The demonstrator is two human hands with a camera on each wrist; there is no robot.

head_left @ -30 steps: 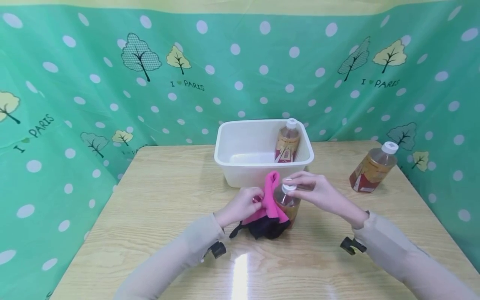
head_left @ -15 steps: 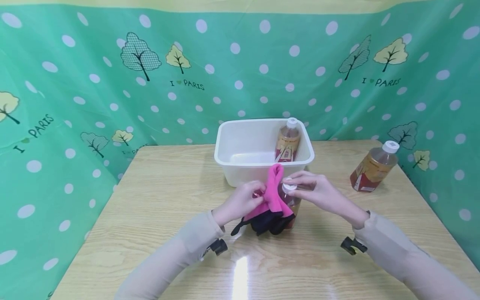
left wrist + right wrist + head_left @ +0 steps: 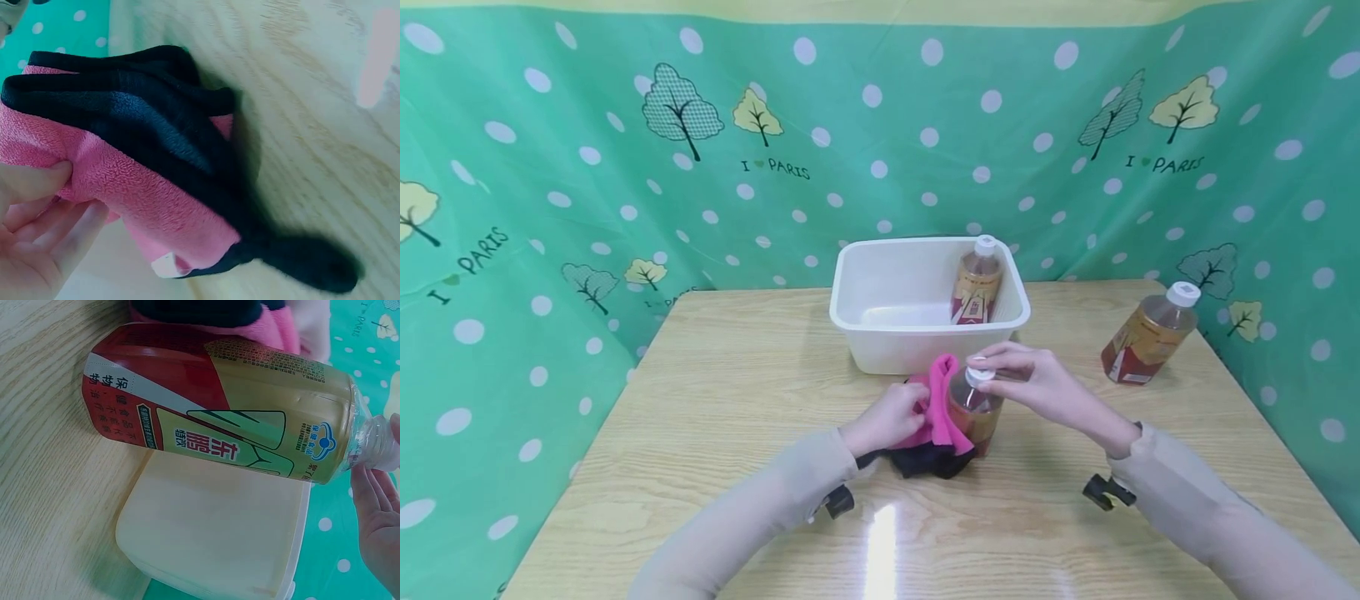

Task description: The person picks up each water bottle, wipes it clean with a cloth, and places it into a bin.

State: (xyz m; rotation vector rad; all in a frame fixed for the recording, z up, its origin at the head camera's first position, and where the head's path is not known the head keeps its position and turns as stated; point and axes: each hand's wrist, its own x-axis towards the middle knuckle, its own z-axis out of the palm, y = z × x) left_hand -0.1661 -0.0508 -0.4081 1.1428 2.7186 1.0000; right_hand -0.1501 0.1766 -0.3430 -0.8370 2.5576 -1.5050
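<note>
A bottle of amber drink [image 3: 983,421] with a white cap stands upright on the table in front of the white bin. From the right, my right hand [image 3: 1037,385] grips it at the cap and neck, fingers on one side and thumb on the other. My left hand [image 3: 887,418] pinches a pink towel with black edging [image 3: 156,181], bunched against the bottle's left side. In the right wrist view the bottle's red and gold label [image 3: 219,406] faces the camera, and the towel shows along its far side. A black loop hangs from the towel's edge in the left wrist view.
Behind the hands stands the white plastic bin [image 3: 887,350], with a second bottle [image 3: 976,287] upright inside at its right end. A third bottle [image 3: 1150,333] stands at the table's right back. A green dotted curtain [image 3: 880,133] hangs behind the wooden table [image 3: 715,400].
The towel in my left hand slid up along the bottle's side, then came back down, exposing more of the bottle. My right hand keeps its grip at the cap; the bottle stays in place.
</note>
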